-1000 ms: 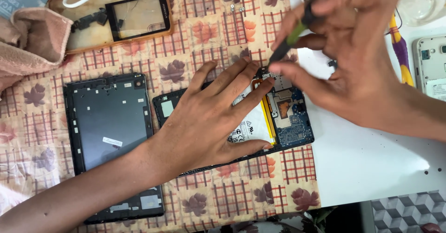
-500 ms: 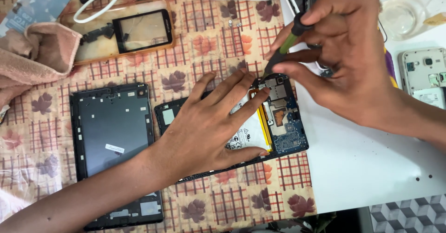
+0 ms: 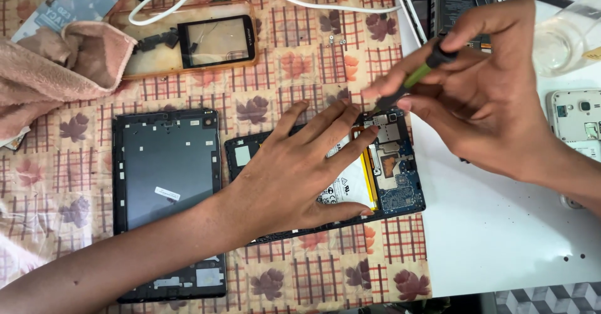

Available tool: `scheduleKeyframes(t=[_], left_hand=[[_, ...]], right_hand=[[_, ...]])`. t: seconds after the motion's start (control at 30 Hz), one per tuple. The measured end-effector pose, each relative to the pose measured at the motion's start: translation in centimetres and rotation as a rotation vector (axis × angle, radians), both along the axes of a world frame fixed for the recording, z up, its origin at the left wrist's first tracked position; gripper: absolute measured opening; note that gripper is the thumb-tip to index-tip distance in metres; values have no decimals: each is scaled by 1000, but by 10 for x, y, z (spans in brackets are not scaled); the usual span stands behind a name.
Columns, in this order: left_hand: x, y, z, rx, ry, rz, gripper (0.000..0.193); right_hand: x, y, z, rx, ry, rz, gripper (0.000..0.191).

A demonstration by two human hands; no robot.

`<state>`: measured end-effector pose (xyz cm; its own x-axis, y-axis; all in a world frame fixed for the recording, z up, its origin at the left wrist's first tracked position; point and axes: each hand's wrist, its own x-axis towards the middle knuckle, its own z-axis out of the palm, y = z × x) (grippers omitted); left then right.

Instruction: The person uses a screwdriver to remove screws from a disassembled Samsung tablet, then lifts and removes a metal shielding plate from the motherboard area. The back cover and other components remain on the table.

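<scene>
opened tablet (image 3: 391, 176) sits centre frame on the patterned cloth (image 3: 300, 70) over the desk (image 3: 494, 239). left hand (image 3: 294, 170) lies flat, fingers spread, pinning its battery. right hand (image 3: 482, 95) pinches a green-handled screwdriver (image 3: 413, 79), tip at the board's top edge. risks: tip slips and gouges the blue board or punctures the battery; loose screws (image 3: 336, 38) at upper centre roll off.

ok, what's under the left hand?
The left hand lies flat on the opened tablet, over its white battery. Blue circuit board shows right of it; the rest is covered.
</scene>
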<state>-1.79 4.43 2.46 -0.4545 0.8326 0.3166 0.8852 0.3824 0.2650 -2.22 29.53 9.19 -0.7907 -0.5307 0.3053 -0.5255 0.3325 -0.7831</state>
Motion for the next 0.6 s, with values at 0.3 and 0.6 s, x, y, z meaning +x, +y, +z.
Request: scheduleKeyframes(t=[0.3, 0.6], left_hand=[[0, 0, -1, -15, -16, -4, 84], [-2, -2, 1, 12, 4, -11, 81]], right_hand=[[6, -7, 0, 0, 62, 16, 62], [0, -1, -4, -8, 84, -40, 59]])
